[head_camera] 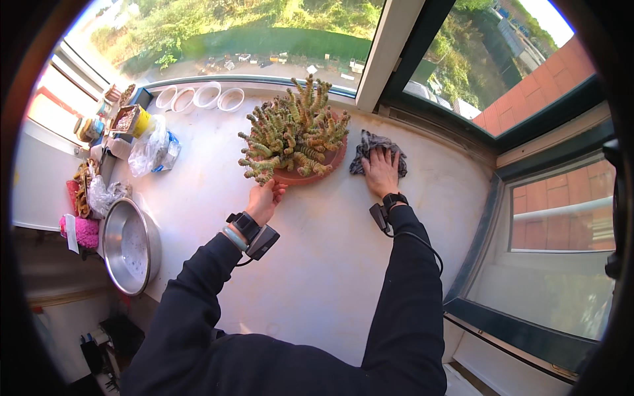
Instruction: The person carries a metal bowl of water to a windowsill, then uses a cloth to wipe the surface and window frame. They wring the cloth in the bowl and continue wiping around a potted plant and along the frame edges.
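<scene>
A bushy stacked-leaf succulent [292,131] grows in a wide, shallow terracotta-coloured pot [309,179] near the window side of a white surface. My left hand [265,198] is at the pot's near-left rim, with thumb and fingers pinched there; stems partly hide the fingertips. To the right of the pot, a crumpled dark grey patterned cloth [364,148] lies on the surface. My right hand [382,171] presses it down from above, palm down, fingers spread over the folds.
A metal basin [151,247] with sudsy water stands at the left edge. Several white round containers [207,95] line the window sill. Clear plastic bags [148,148], a yellow pot [142,121] and a pink fluffy cloth [85,231] crowd the left. An open window sash [550,247] borders the right.
</scene>
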`<act>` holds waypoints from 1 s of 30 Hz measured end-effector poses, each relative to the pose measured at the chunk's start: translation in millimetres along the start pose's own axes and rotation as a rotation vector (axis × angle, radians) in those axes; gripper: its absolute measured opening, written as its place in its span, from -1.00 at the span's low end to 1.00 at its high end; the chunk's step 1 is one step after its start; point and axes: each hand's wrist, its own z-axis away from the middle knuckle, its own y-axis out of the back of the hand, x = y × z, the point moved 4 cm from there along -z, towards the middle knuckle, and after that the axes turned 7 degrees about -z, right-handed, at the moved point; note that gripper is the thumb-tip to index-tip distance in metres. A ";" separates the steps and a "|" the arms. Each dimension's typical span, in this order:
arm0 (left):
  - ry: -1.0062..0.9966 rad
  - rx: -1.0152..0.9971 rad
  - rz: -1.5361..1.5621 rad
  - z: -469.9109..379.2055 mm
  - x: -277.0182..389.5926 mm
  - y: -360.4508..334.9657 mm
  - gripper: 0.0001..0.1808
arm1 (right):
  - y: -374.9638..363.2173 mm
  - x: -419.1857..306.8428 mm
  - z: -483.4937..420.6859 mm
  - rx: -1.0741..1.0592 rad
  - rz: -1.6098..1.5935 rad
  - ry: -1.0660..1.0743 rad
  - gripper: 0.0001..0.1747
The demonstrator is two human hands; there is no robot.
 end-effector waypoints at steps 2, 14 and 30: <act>-0.019 -0.014 -0.020 -0.7 1.8 -0.4 -0.82 | -6.7 6.1 -7.4 0.100 0.032 -0.113 -0.40; -0.042 -0.072 -0.013 6.7 4.5 -9.4 -0.79 | -15.7 14.9 -72.0 0.342 -0.550 0.167 -0.63; -0.955 0.070 -1.018 52.0 76.1 -20.5 -0.32 | 3.5 44.5 -56.5 0.181 -0.552 0.150 -0.60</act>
